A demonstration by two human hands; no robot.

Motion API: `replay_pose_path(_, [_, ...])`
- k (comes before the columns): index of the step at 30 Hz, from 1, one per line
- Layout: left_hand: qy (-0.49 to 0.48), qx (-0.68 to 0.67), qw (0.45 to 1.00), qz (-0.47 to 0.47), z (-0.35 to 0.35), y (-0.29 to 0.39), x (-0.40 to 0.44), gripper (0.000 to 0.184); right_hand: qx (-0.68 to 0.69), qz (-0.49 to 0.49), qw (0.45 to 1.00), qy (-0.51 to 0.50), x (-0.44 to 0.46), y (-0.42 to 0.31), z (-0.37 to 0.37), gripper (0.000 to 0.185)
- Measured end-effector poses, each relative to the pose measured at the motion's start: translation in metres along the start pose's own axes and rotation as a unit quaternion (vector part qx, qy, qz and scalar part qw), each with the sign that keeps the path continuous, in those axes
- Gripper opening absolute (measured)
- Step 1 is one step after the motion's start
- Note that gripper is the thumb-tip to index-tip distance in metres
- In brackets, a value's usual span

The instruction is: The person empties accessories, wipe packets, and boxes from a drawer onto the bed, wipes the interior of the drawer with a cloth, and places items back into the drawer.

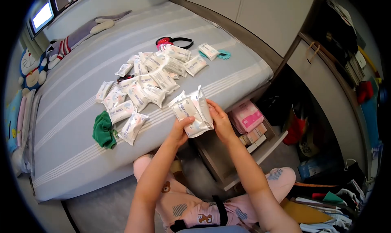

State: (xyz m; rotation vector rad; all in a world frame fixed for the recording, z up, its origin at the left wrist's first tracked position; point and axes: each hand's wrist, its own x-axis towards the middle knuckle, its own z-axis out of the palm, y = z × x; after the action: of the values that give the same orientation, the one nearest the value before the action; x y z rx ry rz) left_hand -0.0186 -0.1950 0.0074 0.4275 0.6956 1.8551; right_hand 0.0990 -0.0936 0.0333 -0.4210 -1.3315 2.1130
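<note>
2 curled hands (221,121) around wipes packs (190,111)

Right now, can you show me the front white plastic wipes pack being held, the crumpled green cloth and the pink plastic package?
Front white plastic wipes pack (186,108), head view: its printed face.
Crumpled green cloth (104,130), head view: its middle folds.
Pink plastic package (249,117), head view: its wrapper's middle.

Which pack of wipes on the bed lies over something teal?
The pack farthest to the right on the bed: it partly covers a teal ruffled item. No other pack visibly overlaps anything teal.
</note>
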Motion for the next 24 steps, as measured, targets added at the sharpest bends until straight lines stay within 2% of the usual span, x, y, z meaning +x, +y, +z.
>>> replay_pose_path(1, [-0.013, 0.018, 1.000, -0.022, 0.004, -0.005, -0.005, 0.048, -0.016, -0.015, 1.000, -0.013, -0.010, 0.005, -0.014, 0.048])
replay_pose_path(4, [-0.047, 0.063, 0.993, -0.083, 0.012, -0.027, -0.012, 0.049, -0.071, 0.079, 0.994, 0.034, -0.040, 0.002, -0.051, 0.054])
replay_pose_path(6, [-0.060, 0.094, 0.987, -0.112, 0.012, -0.047, -0.015, 0.049, -0.038, 0.173, 0.984, -0.007, -0.055, 0.004, -0.083, 0.044])
replay_pose_path(8, [-0.022, 0.081, 0.987, -0.134, 0.013, -0.077, -0.017, 0.046, -0.024, 0.234, 0.972, 0.022, -0.073, 0.006, -0.108, 0.039])
replay_pose_path(11, [0.058, 0.074, 0.984, -0.153, 0.007, -0.127, -0.019, 0.044, -0.036, 0.227, 0.968, 0.099, -0.091, 0.034, -0.139, 0.035])
replay_pose_path(14, [0.155, 0.065, 0.973, -0.158, -0.016, -0.171, -0.022, 0.042, -0.092, 0.304, 0.933, 0.169, -0.100, 0.051, -0.162, 0.027])
replay_pose_path(16, [0.252, 0.052, 0.956, -0.140, -0.026, -0.184, -0.027, 0.040, -0.164, 0.323, 0.914, 0.181, -0.103, 0.065, -0.175, 0.025])
replay_pose_path(18, [0.288, 0.014, 0.952, -0.105, -0.039, -0.186, -0.036, 0.040, -0.203, 0.366, 0.895, 0.154, -0.100, 0.078, -0.194, 0.023])
replay_pose_path(20, [0.311, 0.066, 0.947, -0.030, -0.050, -0.189, -0.045, 0.041, -0.208, 0.374, 0.890, 0.158, -0.095, 0.096, -0.205, 0.027])
replay_pose_path(22, [0.370, 0.052, 0.928, -0.002, -0.060, -0.184, -0.051, 0.041, -0.233, 0.384, 0.880, 0.156, -0.088, 0.119, -0.215, 0.030])
replay_pose_path(24, [0.380, 0.036, 0.924, -0.004, -0.066, -0.173, -0.055, 0.043, -0.258, 0.391, 0.868, 0.162, -0.076, 0.156, -0.228, 0.031])
